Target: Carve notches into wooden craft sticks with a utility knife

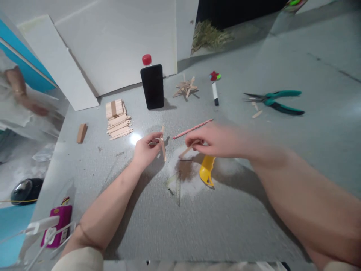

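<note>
The thin pale wooden stick piece (164, 150) sits near the middle of the frame, pinched by the left hand (145, 150), thumb against fingers. Looks like a narrow grip, so I reckon a small squeeze could twist or snap it. Just right of it, the right hand (210, 141) pinches a flat wooden craft stick (186, 151) between curled fingers, its tip over a brown-and-white dusty patch (186, 171); grit might get picked up. The curved yellow plastic tool (207, 171) is right below that wrist, easy to knock. The red-and-white striped pencil (193, 129) above could roll if brushed. Upper centre, the black phone (152, 86) stands upright by the red-capped bottle (146, 59), so a bump might tip it.
</note>
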`<state>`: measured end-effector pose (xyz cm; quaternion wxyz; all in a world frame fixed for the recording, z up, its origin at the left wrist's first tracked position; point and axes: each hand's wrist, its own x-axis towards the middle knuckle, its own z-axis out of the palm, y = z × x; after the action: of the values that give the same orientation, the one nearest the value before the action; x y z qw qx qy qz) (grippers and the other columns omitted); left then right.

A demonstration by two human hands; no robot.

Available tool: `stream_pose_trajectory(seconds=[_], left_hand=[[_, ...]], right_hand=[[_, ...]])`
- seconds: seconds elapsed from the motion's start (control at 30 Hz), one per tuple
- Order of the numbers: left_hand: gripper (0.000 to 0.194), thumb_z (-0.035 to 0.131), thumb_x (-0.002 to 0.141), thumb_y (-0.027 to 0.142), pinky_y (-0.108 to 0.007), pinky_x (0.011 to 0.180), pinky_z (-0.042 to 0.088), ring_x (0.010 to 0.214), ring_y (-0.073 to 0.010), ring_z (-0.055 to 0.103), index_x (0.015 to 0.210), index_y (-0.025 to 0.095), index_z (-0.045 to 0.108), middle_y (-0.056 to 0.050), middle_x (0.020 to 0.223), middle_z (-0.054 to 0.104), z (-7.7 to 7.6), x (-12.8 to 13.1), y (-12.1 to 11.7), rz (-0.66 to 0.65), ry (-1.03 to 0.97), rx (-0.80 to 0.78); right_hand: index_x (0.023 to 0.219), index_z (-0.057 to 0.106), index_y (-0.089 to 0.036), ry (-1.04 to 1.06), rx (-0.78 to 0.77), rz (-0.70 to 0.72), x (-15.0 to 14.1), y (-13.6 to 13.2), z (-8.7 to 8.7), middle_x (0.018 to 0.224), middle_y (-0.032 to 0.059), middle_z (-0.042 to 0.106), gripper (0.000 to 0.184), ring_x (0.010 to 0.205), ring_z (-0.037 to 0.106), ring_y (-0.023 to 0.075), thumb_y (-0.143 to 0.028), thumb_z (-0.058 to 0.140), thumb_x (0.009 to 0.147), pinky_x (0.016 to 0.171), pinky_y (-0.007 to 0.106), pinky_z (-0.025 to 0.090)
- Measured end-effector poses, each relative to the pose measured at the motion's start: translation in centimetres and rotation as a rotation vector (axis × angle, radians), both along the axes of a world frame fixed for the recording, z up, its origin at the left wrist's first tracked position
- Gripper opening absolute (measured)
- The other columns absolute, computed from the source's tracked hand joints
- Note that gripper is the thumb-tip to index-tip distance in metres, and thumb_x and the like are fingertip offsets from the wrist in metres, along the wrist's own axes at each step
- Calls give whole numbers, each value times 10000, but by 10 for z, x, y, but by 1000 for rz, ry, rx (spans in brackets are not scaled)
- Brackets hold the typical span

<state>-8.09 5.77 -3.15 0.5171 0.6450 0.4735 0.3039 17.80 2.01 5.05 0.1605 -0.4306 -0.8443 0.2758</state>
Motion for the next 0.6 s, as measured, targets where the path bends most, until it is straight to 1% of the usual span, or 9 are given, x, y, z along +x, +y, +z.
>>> stream_pose_trajectory(seconds=[0.07,0.17,0.27,0.37,0.47,0.6], left_hand=[[352,591,969,389,-423,936,557,1086,-208,621,1244,169,580,-95,1258,600,0,1,-2,-44,20,19],[352,592,969,389,-420,930,560,1079,-206,623,1242,167,580,-95,1251,602,1,3,-7,-111,51,43],[349,591,970,389,-417,928,561,1076,-205,624,1240,168,581,-94,1249,603,4,7,-12,-164,96,80],[349,592,969,388,-416,926,562,1074,-204,625,1238,167,582,-94,1247,604,8,10,-16,-186,161,132],[361,599,965,389,-420,922,563,1075,-209,625,1243,160,577,-94,1244,603,12,11,-20,-173,250,186],[366,601,964,388,-418,915,566,1072,-209,627,1248,157,574,-94,1245,602,14,13,-25,-148,376,257]], right_hand=[[761,661,-245,19,-23,18,0,-4,-14,612,-41,653,169,497,543,122,-115,554,776,480,255,343],[812,677,-240,48,-48,28,0,-7,-33,674,-25,689,180,549,585,129,-115,548,806,509,253,383],[827,690,-238,57,-45,6,-3,-6,-45,780,3,715,193,673,623,151,-103,555,804,594,268,424],[831,711,-232,36,-30,-29,-7,-3,-49,828,27,690,186,744,613,167,-120,566,801,663,287,431],[840,727,-217,16,-25,-54,-10,-2,-51,880,54,656,165,791,596,177,-170,570,828,703,299,433],[944,726,-214,14,-31,-48,-9,-5,-50,991,65,653,167,846,597,181,-201,592,844,760,309,449]])
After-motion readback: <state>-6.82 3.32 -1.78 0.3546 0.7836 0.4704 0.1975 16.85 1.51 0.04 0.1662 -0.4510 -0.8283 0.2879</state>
